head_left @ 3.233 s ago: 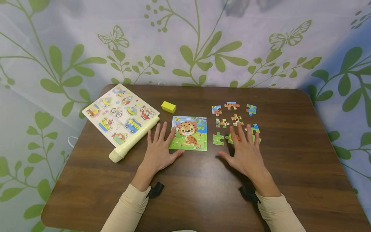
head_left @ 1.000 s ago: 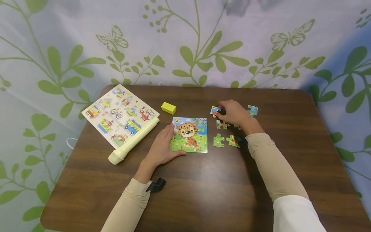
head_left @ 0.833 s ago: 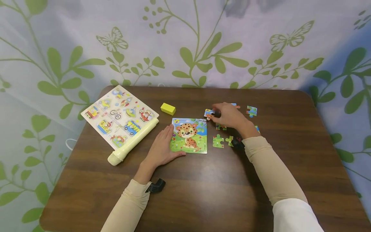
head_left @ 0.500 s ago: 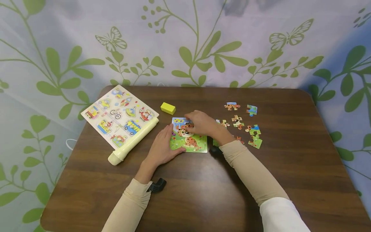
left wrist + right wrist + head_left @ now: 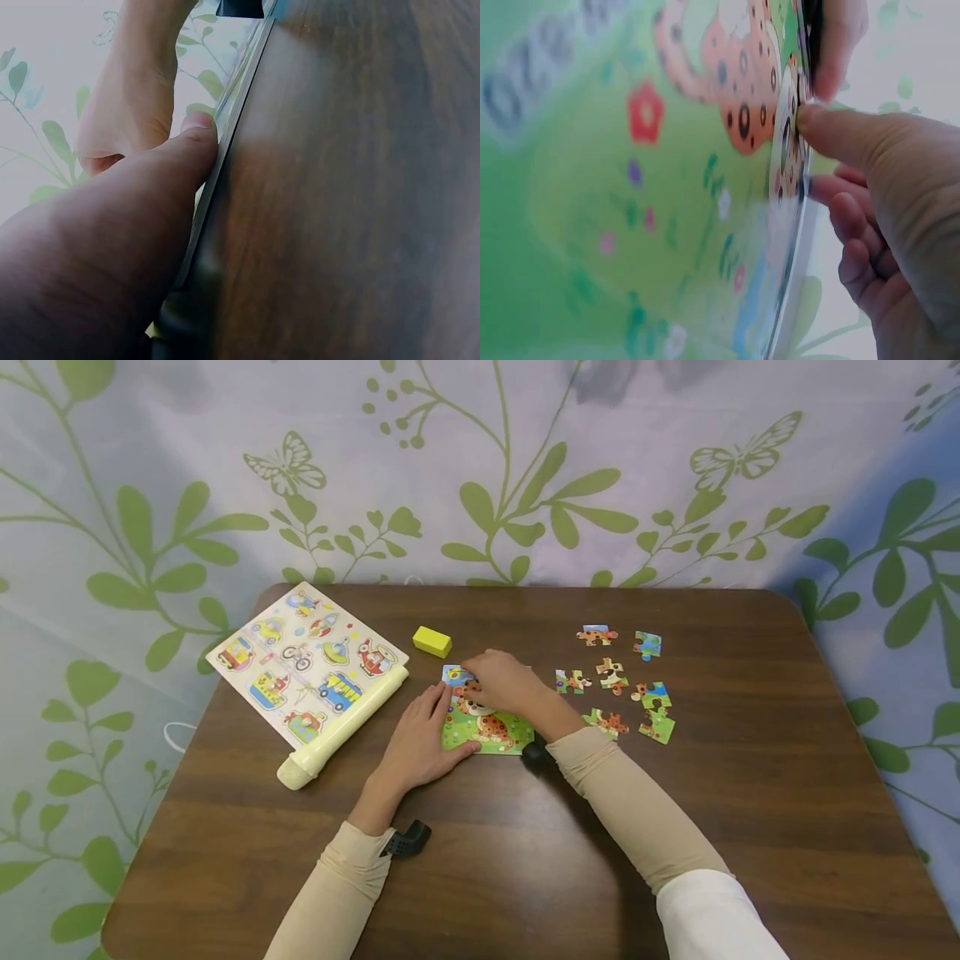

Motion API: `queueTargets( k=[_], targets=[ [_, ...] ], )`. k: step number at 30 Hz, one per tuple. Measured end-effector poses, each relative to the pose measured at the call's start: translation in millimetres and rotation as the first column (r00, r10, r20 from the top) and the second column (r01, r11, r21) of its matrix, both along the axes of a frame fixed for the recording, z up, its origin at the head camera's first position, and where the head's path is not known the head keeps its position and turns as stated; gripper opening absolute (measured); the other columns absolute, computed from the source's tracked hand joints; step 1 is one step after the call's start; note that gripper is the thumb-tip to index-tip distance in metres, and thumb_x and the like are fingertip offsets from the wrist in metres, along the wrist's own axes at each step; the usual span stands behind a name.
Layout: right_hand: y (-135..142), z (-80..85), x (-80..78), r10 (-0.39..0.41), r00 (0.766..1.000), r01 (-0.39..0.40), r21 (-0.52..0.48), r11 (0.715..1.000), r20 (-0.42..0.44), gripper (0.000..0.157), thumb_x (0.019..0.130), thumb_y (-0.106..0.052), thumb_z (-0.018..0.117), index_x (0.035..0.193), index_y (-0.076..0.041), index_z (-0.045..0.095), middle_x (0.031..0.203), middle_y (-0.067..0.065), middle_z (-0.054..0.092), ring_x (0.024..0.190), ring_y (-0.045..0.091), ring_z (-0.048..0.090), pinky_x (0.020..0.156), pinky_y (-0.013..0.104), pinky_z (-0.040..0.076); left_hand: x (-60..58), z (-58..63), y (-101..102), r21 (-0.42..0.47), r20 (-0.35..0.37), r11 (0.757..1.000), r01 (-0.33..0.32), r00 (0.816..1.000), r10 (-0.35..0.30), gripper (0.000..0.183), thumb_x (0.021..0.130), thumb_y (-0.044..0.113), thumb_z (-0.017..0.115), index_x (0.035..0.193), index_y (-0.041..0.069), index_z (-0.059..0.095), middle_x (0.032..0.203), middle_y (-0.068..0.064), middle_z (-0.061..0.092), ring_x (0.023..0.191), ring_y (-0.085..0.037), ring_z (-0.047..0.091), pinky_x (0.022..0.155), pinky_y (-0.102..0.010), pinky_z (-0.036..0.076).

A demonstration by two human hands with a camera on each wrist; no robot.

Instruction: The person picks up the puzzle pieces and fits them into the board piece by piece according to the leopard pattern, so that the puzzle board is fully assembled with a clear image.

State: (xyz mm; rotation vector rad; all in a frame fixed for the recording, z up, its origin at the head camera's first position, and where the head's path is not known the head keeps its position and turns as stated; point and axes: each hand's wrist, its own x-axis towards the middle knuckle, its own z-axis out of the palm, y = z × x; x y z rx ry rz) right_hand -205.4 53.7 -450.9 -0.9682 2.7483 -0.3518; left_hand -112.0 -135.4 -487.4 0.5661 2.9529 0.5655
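In the head view my right hand (image 5: 510, 683) reaches over a square leopard picture puzzle board (image 5: 491, 732). Its thumb and fingertips pinch a small jigsaw piece (image 5: 468, 684) at the board's upper left. The right wrist view shows the thumb and fingers of the right hand (image 5: 900, 180) close together at the board's surface. My left hand (image 5: 420, 739) lies along the board's left side with straight fingers, its thumb at the near edge. In the left wrist view the thumb (image 5: 196, 139) touches the board's edge. The right hand hides the board's upper right.
Several loose jigsaw pieces (image 5: 651, 696) lie to the right on the brown table (image 5: 480, 877); the right forearm hides one. Behind the board is a yellow block (image 5: 432, 642). A vehicle picture board (image 5: 300, 652) with a pale tube-like handle (image 5: 352, 718) lies left.
Right hand left its flat rest over the loose pieces, took the upper-left piece and carried it left onto the board, then shifted slightly further left. Left hand moved in against the board's side.
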Motion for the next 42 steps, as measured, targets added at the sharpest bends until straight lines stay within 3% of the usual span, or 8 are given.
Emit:
queueTargets(
  k=[11, 19, 22, 26, 32, 36, 39, 42],
  targets=[
    [3, -5.8, 2.1, -0.094, 0.993, 0.103, -0.117, 0.988, 0.075, 0.055, 0.100, -0.035, 0.067, 0.148, -0.011, 0.055, 0.134, 0.010, 0.068, 0.122, 0.027, 0.065, 0.104, 0.043, 0.053, -1.7, -2.2, 1, -0.030, 0.013, 1.000, -0.010, 1.000, 0.010, 0.098, 0.092, 0.065, 0.062, 0.163, 0.009, 0.024, 0.168, -0.016, 0.024, 0.155, -0.036, 0.027, 0.124, -0.055, 0.028],
    [104, -2.7, -28.4, -0.256, 0.947, 0.308, -0.313, 0.899, 0.195, 0.091, 0.086, -0.039, 0.083, 0.161, -0.027, 0.033, 0.149, -0.006, 0.059, 0.137, 0.032, 0.046, 0.111, 0.056, 0.040, -2.6, -6.8, 5, -0.022, 0.031, 1.000, -0.010, 0.999, 0.011, 0.098, 0.092, 0.068, 0.058, 0.164, 0.012, 0.021, 0.170, -0.014, 0.021, 0.157, -0.035, 0.022, 0.125, -0.055, 0.025],
    [153, 1.5, -40.4, -0.324, 0.924, 0.374, -0.302, 0.877, 0.204, 0.095, 0.087, -0.038, 0.082, 0.163, -0.028, 0.026, 0.149, -0.006, 0.058, 0.126, 0.034, 0.056, 0.101, 0.052, 0.046, -1.8, -6.7, 3, -0.039, 0.039, 0.999, -0.035, 0.999, 0.037, 0.099, 0.092, 0.069, 0.058, 0.164, 0.014, 0.020, 0.170, -0.012, 0.021, 0.157, -0.033, 0.022, 0.125, -0.054, 0.025],
    [206, 2.1, -52.5, -0.396, 0.897, 0.436, -0.245, 0.866, 0.199, 0.091, 0.089, -0.039, 0.080, 0.163, -0.024, 0.029, 0.145, -0.001, 0.061, 0.063, 0.028, 0.058, 0.065, 0.036, 0.046, -1.4, -5.6, 1, -0.041, 0.043, 0.998, -0.037, 0.998, 0.039, 0.098, 0.092, 0.069, 0.058, 0.165, 0.015, 0.020, 0.170, -0.012, 0.020, 0.157, -0.033, 0.021, 0.126, -0.054, 0.024],
    [238, -5.9, -62.3, -0.383, 0.898, 0.420, -0.164, 0.893, 0.216, 0.087, 0.089, -0.039, 0.080, 0.161, -0.019, 0.034, 0.145, 0.004, 0.060, 0.057, 0.015, 0.040, 0.071, 0.036, 0.042, -1.7, -5.0, 0, -0.023, 0.040, 0.999, -0.034, 0.999, 0.035, 0.098, 0.091, 0.068, 0.060, 0.164, 0.015, 0.022, 0.169, -0.012, 0.022, 0.157, -0.034, 0.022, 0.125, -0.055, 0.024],
    [239, -12.9, -65.3, -0.379, 0.899, 0.412, -0.131, 0.902, 0.218, 0.076, 0.090, -0.042, 0.079, 0.155, -0.020, 0.047, 0.083, 0.006, 0.072, 0.065, 0.020, 0.039, 0.078, 0.042, 0.041, -2.2, -5.8, -1, -0.016, 0.028, 0.999, -0.033, 0.999, 0.034, 0.098, 0.091, 0.066, 0.062, 0.164, 0.014, 0.023, 0.169, -0.012, 0.022, 0.156, -0.034, 0.024, 0.125, -0.055, 0.026],
    [238, -13.8, -67.1, -0.387, 0.894, 0.422, -0.135, 0.896, 0.224, 0.067, 0.089, -0.041, 0.080, 0.148, -0.019, 0.057, 0.069, 0.001, 0.057, 0.063, 0.021, 0.043, 0.073, 0.040, 0.042, -2.8, -7.0, -1, -0.018, 0.023, 0.999, -0.033, 0.999, 0.033, 0.098, 0.091, 0.066, 0.062, 0.164, 0.014, 0.023, 0.169, -0.012, 0.023, 0.156, -0.034, 0.024, 0.125, -0.054, 0.026],
    [237, -13.1, -68.7, -0.389, 0.894, 0.424, -0.138, 0.895, 0.222, 0.062, 0.089, -0.039, 0.080, 0.144, -0.017, 0.061, 0.089, 0.010, 0.073, 0.062, 0.020, 0.053, 0.068, 0.036, 0.044, -2.9, -7.1, 0, -0.017, 0.028, 0.999, -0.031, 0.999, 0.032, 0.098, 0.091, 0.066, 0.062, 0.164, 0.015, 0.022, 0.169, -0.012, 0.022, 0.156, -0.034, 0.024, 0.125, -0.054, 0.026]
  ],
)
